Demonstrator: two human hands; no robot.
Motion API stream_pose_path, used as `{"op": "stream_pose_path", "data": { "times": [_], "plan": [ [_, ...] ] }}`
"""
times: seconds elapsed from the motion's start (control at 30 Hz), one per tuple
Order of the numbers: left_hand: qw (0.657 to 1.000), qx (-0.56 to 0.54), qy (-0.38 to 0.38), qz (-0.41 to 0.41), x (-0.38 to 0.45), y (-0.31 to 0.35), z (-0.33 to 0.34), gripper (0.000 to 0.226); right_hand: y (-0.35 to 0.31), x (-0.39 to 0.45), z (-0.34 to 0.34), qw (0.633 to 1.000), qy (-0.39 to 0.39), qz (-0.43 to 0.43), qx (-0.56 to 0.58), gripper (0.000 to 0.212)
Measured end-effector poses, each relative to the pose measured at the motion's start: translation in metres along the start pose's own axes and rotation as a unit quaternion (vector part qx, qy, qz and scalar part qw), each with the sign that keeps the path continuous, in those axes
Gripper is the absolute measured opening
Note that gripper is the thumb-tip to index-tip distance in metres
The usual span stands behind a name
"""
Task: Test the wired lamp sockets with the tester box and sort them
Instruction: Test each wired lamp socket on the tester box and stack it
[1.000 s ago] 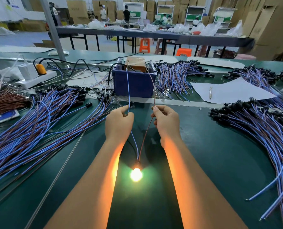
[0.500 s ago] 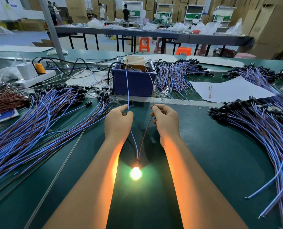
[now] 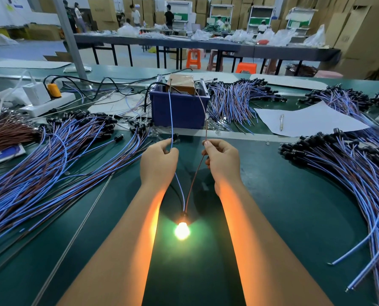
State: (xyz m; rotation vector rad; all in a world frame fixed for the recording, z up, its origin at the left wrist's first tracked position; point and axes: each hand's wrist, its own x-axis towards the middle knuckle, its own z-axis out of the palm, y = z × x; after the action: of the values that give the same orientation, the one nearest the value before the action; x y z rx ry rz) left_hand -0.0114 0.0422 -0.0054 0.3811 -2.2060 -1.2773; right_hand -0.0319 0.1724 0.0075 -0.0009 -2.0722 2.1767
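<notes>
Nothing moved: left hand (image 3: 158,161) pinches blue wire (image 3: 171,120), right hand (image 3: 222,161) brown wire (image 3: 205,122), both reaching tester box (image 3: 180,85).

Two bare forearms, uncovered from elbow to wrist, no sleeve in view. Left grip (image 3: 158,161) and right grip (image 3: 222,160) ungloved, free of rings, watch or bands. Short, plain fingernails. Warm orange glow along inner forearms.

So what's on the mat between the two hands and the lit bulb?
Head view: only the blue wire and brown wire, converging down from left hand and right hand to the bulb.
</notes>
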Motion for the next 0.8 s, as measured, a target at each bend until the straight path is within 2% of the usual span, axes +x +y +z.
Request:
{"op": "stream_pose_path", "data": {
  "times": [0.23, 0.4, 0.6, 0.8],
  "plan": [
    [1.000, -0.014, -0.021, -0.011, 0.002, 0.000, 0.000, 0.039, 0.000, -0.001, 0.001, 1.000, -0.019, -0.024, 0.004, 0.013],
    [0.982, -0.163, -0.086, -0.029, 0.000, 0.008, 0.004, 0.020, 0.000, -0.005, 0.008, 0.993, -0.077, -0.086, -0.023, 0.015],
    [0.945, -0.284, -0.135, -0.092, -0.001, 0.014, 0.003, 0.021, 0.002, -0.005, 0.011, 0.989, -0.085, -0.121, -0.028, 0.014],
    [0.921, -0.345, -0.111, -0.142, 0.000, 0.016, 0.000, 0.017, 0.001, -0.007, 0.010, 0.986, -0.137, -0.090, 0.003, 0.021]
  ]
}}
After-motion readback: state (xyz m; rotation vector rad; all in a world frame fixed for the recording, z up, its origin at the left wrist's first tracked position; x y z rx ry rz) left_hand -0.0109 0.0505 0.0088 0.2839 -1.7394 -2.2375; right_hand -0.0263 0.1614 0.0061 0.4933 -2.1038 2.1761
